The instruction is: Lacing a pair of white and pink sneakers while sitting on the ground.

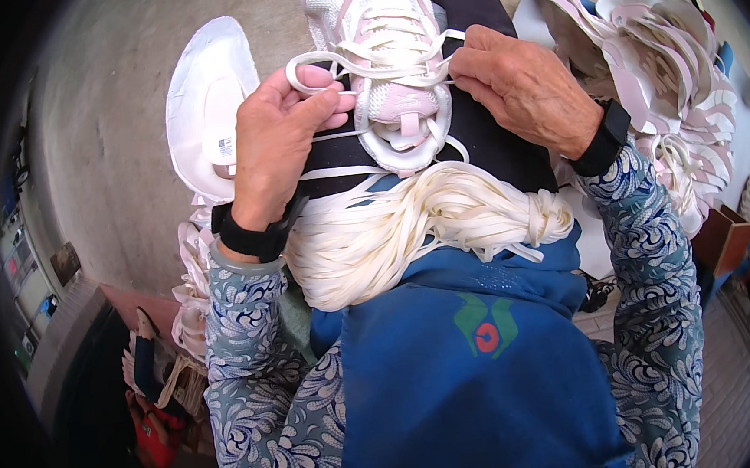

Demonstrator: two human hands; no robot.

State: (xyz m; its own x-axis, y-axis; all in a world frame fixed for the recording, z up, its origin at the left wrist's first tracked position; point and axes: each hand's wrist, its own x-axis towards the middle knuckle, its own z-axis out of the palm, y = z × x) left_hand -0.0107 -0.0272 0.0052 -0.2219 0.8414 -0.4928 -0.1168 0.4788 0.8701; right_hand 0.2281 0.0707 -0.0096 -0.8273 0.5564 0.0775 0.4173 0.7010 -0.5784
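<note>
A white and pale pink sneaker upper point(401, 102) lies in front of me, toe pointing away and its ankle opening toward me. Cream shoelaces point(392, 46) cross over its tongue. Left of the shoe, my left hand point(293, 118) pinches a looped lace end between thumb and fingers. On the other side my right hand point(517, 85) is closed on the lace by the eyelets, its fingertips partly hiding the strand. A thick bundle of cream laces point(418, 222) rests across my lap, just below the shoe.
A white shoe-shaped piece point(210, 106) stands at the left. Stacked pink and white shoe uppers point(659, 66) fill the right side, with more pieces point(192, 286) at lower left. A blue apron point(472, 384) covers my lap. Another person in red point(153, 436) is at the lower left.
</note>
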